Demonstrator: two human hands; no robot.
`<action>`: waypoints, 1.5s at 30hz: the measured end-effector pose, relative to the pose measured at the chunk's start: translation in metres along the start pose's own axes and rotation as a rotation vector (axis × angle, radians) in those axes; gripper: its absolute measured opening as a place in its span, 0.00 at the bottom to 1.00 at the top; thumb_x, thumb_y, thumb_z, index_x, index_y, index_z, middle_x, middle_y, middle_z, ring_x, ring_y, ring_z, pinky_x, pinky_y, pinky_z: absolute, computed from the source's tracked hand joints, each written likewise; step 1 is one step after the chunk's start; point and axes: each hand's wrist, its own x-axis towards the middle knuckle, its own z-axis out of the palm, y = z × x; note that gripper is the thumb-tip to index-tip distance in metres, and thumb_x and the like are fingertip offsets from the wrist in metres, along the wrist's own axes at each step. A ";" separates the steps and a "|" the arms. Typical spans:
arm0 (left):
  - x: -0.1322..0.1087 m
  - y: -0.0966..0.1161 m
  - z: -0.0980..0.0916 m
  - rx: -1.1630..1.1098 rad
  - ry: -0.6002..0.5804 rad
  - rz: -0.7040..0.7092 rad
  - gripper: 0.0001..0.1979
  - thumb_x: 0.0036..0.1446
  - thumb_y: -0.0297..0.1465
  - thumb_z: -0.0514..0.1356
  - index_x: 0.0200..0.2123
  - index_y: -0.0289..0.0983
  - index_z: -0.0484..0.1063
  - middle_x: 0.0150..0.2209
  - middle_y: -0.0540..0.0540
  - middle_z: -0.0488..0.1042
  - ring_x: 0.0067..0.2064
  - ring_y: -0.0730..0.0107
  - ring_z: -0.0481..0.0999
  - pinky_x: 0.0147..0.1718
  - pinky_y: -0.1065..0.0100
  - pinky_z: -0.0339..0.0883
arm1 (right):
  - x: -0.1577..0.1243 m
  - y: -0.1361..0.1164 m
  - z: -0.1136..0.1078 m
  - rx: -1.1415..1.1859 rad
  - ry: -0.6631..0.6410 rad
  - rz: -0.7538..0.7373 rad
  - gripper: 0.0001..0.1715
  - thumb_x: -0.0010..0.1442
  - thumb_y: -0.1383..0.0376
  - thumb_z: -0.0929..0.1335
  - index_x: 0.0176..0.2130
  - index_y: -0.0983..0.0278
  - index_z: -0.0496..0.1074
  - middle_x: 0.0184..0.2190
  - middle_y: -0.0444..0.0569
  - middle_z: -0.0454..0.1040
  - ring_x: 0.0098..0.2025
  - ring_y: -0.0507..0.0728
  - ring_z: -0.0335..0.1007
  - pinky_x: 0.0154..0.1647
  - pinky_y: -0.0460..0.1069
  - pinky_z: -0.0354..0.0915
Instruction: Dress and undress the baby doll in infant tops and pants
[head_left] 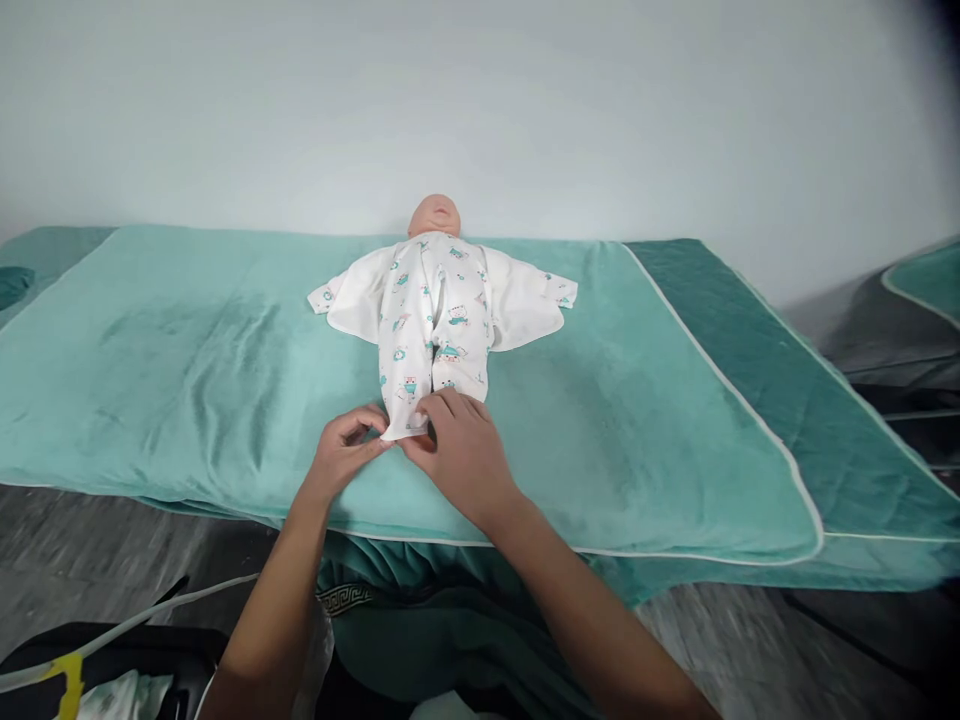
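A baby doll (434,215) lies on its back on the bed, head toward the wall. Over its body are white baby trousers (401,320) with a teal animal print. A white long-sleeved baby top (525,295) spreads out from under them on both sides. At the bottom of the left-hand trouser leg, my left hand (346,448) pinches the outer corner of the hem. My right hand (461,445) grips the inner side of that same hem, covering the end of the other leg. Whether feet are inside the legs cannot be seen.
A light green plush sheet (637,420) with white piping covers the bed, over a darker green cover (757,350). Behind stands a pale wall (480,100). At lower left are a black chair or case (142,640) and a white tube (150,625) with yellow tape.
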 end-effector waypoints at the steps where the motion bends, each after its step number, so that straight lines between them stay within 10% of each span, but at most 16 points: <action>1: 0.001 -0.001 0.000 -0.004 -0.009 0.011 0.07 0.55 0.34 0.72 0.33 0.38 0.79 0.34 0.47 0.77 0.38 0.67 0.75 0.40 0.66 0.66 | 0.002 -0.003 0.003 -0.020 0.005 0.017 0.07 0.64 0.63 0.72 0.39 0.60 0.70 0.39 0.51 0.76 0.43 0.63 0.73 0.48 0.57 0.65; 18: 0.002 0.004 -0.006 0.059 -0.148 -0.074 0.10 0.53 0.37 0.73 0.29 0.37 0.80 0.30 0.47 0.76 0.33 0.67 0.73 0.35 0.66 0.62 | -0.031 0.005 -0.015 0.017 0.158 -0.139 0.07 0.66 0.72 0.67 0.38 0.60 0.71 0.36 0.48 0.78 0.42 0.60 0.71 0.44 0.56 0.61; 26: 0.001 0.002 0.002 -0.162 0.129 -0.004 0.20 0.62 0.43 0.64 0.22 0.38 0.72 0.21 0.48 0.68 0.26 0.68 0.68 0.29 0.64 0.59 | -0.042 0.037 -0.017 0.310 0.206 -0.128 0.13 0.69 0.72 0.64 0.48 0.57 0.72 0.45 0.51 0.78 0.50 0.60 0.74 0.51 0.58 0.71; 35: 0.005 0.000 0.005 -0.079 0.136 -0.002 0.16 0.62 0.39 0.66 0.25 0.37 0.74 0.26 0.48 0.71 0.30 0.69 0.69 0.33 0.65 0.60 | -0.049 0.071 0.014 0.056 0.176 0.129 0.10 0.64 0.70 0.67 0.46 0.59 0.70 0.44 0.54 0.78 0.47 0.66 0.72 0.46 0.61 0.69; 45: 0.007 0.005 0.007 -0.204 0.229 -0.020 0.15 0.59 0.40 0.67 0.25 0.38 0.73 0.24 0.49 0.70 0.28 0.70 0.69 0.30 0.66 0.61 | -0.055 0.056 -0.033 0.480 0.299 -0.046 0.08 0.66 0.71 0.64 0.40 0.58 0.67 0.33 0.46 0.72 0.34 0.56 0.70 0.35 0.52 0.67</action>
